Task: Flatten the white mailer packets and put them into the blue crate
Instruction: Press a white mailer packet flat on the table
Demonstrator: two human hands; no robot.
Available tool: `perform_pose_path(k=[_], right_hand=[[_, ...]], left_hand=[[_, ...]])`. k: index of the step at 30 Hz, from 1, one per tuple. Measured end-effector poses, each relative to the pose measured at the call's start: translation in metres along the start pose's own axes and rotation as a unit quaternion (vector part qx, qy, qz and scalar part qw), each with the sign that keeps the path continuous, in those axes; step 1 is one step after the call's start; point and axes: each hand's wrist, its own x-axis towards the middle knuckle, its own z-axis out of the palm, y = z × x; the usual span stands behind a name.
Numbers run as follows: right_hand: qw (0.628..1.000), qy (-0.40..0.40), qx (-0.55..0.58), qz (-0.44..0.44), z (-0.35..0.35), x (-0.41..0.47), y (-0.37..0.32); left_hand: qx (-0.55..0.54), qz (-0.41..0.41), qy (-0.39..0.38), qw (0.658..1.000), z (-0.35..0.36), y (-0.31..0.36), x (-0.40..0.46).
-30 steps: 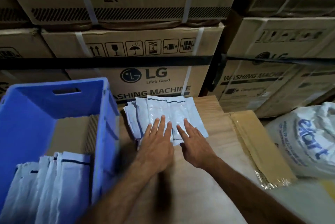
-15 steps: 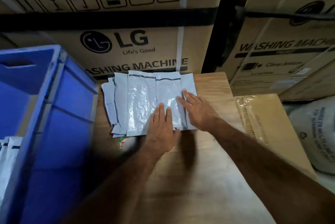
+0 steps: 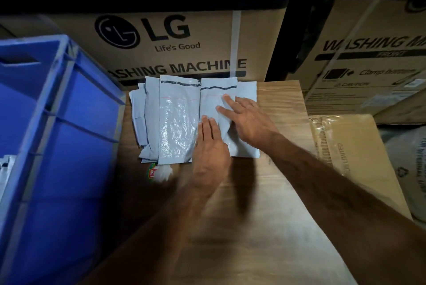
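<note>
Nearest the camera, two bare forearms are seen reaching forward over a wooden tabletop (image 3: pixel 253 227); at their ends both hands are laid flat, fingers straight, nothing pinched or curled round. The left hand (image 3: pixel 211 146) is pressed palm-down on the near edge of the right-hand top packet (image 3: pixel 217 91), while the right hand (image 3: pixel 246 118) is spread just beside it, fingertips angled across the same packet. Immediately left of the hands a second top packet (image 3: pixel 178 121), glossy and crinkled, is seen lying on the fanned pile of white mailer packets (image 3: pixel 147 123); under the pile's near edge a small red-and-white scrap (image 3: pixel 159 173) is partly visible. Well to the left of the hands the blue crate (image 3: pixel 69 134) stands touching the table's edge; a sliver of white is glimpsed inside it at the far left. To the right a brown envelope (image 3: pixel 345 158) is lying, and beyond the pile printed cartons (image 3: pixel 173 38) are stacked. The flattening appears to be under way, nothing yet lifted; it is judged that the slick film could slide under sideways pressure, so that the fan is pushed askew or packets are shoved against the cartons; trapped air could also spring back once pressure is released, and a one-handed lift could let lower packets slip off.
</note>
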Motion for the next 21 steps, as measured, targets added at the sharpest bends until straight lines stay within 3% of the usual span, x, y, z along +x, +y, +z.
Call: perform_pose_path(k=[4, 7, 15, 21], right_hand=[[0.99, 0.137, -0.018, 0.01, -0.006, -0.039, -0.028], [0.983, 0.176, -0.005, 0.044, -0.004, -0.097, -0.067], [0.988, 0.099, 0.101, 0.058, 0.035, -0.248, -0.168], [0.981, -0.058, 0.171, 0.069, 0.069, -0.286, -0.202]], left_hand=[[0.053, 0.118, 0.024, 0.991, -0.026, -0.024, -0.047], [0.115, 0.179, -0.002, 0.977, -0.036, -0.045, -0.094], [0.127, 0.25, -0.023, 0.96, -0.027, -0.103, -0.215], [0.13, 0.21, -0.13, 0.96, 0.013, -0.13, -0.251]])
